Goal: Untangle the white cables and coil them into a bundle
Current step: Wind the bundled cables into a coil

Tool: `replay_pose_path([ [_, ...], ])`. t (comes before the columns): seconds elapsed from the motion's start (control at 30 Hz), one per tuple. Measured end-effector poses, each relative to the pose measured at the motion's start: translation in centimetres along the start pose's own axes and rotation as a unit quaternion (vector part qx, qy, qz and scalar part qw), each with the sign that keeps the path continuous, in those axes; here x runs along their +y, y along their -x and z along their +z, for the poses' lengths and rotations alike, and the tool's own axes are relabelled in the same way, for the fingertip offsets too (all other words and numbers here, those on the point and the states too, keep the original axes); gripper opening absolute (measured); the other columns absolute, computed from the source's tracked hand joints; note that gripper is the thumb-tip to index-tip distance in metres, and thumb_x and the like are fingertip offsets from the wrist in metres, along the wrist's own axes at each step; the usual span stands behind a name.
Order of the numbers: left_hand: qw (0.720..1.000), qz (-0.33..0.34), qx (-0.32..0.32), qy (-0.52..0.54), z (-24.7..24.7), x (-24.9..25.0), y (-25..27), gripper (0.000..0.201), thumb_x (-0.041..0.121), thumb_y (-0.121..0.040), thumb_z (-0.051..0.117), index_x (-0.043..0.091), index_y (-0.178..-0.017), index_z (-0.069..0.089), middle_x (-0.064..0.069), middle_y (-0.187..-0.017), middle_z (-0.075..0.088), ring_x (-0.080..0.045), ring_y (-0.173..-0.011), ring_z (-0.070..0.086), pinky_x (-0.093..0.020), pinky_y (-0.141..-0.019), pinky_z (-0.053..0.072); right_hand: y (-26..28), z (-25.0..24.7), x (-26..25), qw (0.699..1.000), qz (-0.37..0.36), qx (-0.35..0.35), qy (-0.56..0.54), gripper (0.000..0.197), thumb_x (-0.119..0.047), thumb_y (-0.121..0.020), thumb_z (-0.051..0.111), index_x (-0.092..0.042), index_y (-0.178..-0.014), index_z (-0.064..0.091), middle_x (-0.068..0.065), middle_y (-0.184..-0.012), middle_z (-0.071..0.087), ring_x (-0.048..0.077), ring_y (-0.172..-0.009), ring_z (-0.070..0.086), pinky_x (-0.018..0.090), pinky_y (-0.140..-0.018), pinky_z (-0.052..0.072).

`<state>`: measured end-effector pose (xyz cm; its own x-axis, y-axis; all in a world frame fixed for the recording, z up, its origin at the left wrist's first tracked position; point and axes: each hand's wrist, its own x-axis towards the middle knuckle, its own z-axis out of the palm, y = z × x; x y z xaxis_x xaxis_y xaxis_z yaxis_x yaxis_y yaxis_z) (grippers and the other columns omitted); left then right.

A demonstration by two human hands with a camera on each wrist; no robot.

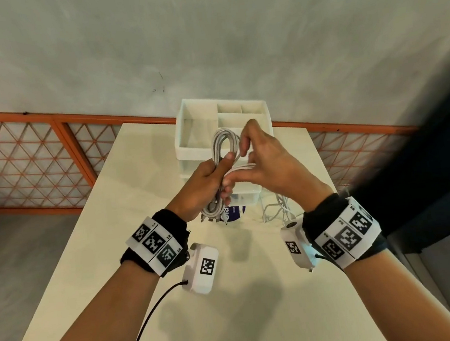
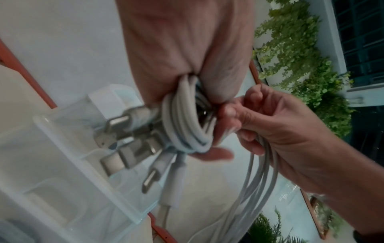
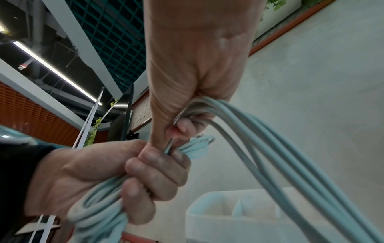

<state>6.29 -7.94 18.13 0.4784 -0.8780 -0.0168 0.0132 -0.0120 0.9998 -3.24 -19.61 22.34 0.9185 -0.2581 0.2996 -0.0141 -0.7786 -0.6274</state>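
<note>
The coiled white cables (image 1: 223,153) are gripped by the left hand (image 1: 201,186); loose strands are pinched by the right hand (image 1: 269,159), above the table (image 1: 87,258).

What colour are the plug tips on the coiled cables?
Silver metal plug tips, clearest in the left wrist view.

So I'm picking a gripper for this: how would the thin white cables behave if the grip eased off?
Probably floppy: the thin white cables bend into a tight loop above the left hand. Likely springy too, since the right hand pinches the wraps in place. The loose strands sag freely, so they look light.
</note>
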Motion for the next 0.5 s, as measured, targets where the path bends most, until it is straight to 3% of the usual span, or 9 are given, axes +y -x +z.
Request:
replay_pose_path([
  [0.1,1.0,0.006,-0.012,0.006,-1.2,0.1,0.2,0.047,0.039,-0.1,0.041,0.016,-0.059,0.05,0.003,-0.049,0.039,-0.01,-0.044,0.033,-0.024,-0.048,0.041,0.6,-1.4,1.1,0.991,0.104,-0.079,-0.021,0.043,-0.037,-0.073,0.078,-0.009,-0.086,0.049,-0.001,-0.062,0.057,0.006,-0.04,0.047,0.019,-0.044,0.042],
  [0.2,1.0,0.0,-0.021,-0.006,-1.9,-0.4,0.2,0.044,0.038,-0.099,0.041,0.016,-0.062,0.051,0.002,-0.049,0.04,-0.012,-0.043,0.032,-0.024,-0.045,0.039,1.4,-2.4,2.2,0.977,0.113,-0.18,-0.015,0.032,-0.037,-0.089,0.061,-0.007,-0.076,0.063,-0.012,-0.044,0.05,0.003,-0.04,0.043,0.012,-0.049,0.036],
  [0.27,0.999,-0.009,-0.031,-0.037,-1.7,-0.5,0.2,0.043,0.04,-0.099,0.04,0.013,-0.068,0.051,0.001,-0.047,0.041,-0.013,-0.041,0.033,-0.024,-0.044,0.039,1.5,-2.6,2.0,0.981,0.092,-0.171,-0.02,0.039,-0.04,-0.093,0.05,-0.008,-0.075,0.061,-0.016,-0.043,0.045,0.003,-0.043,0.041,0.01,-0.049,0.033],
  [0.37,0.995,-0.038,-0.052,-0.072,-0.7,-0.6,0.3,0.055,0.052,-0.098,0.024,0.012,-0.068,0.048,0.003,-0.046,0.041,-0.012,-0.04,0.034,-0.024,-0.045,0.038,1.1,-2.5,1.3,0.985,0.089,-0.146,-0.025,0.052,-0.05,-0.095,0.035,-0.01,-0.073,0.059,-0.01,-0.055,0.042,0.005,-0.053,0.038,0.017,-0.061,0.035],
  [0.43,0.994,-0.068,-0.06,-0.065,0.0,-0.4,0.4,0.072,0.062,-0.093,0.005,0.008,-0.069,0.047,0.004,-0.044,0.04,-0.012,-0.04,0.033,-0.022,-0.045,0.037,0.6,-2.2,1.1,0.988,0.09,-0.125,-0.014,0.05,-0.044,-0.1,0.034,-0.014,-0.068,0.058,-0.004,-0.062,0.046,0.01,-0.06,0.042,0.025,-0.069,0.038],
  [0.5,0.992,-0.092,-0.065,-0.055,0.8,-0.2,0.4,0.083,0.065,-0.087,-0.007,0.004,-0.07,0.047,0.003,-0.042,0.039,-0.012,-0.039,0.032,-0.023,-0.046,0.036,0.1,-2.1,1.0,0.993,0.073,-0.089,-0.011,0.043,-0.035,-0.1,0.04,-0.02,-0.063,0.057,-0.01,-0.059,0.054,0.005,-0.059,0.048,0.022,-0.069,0.039],
])
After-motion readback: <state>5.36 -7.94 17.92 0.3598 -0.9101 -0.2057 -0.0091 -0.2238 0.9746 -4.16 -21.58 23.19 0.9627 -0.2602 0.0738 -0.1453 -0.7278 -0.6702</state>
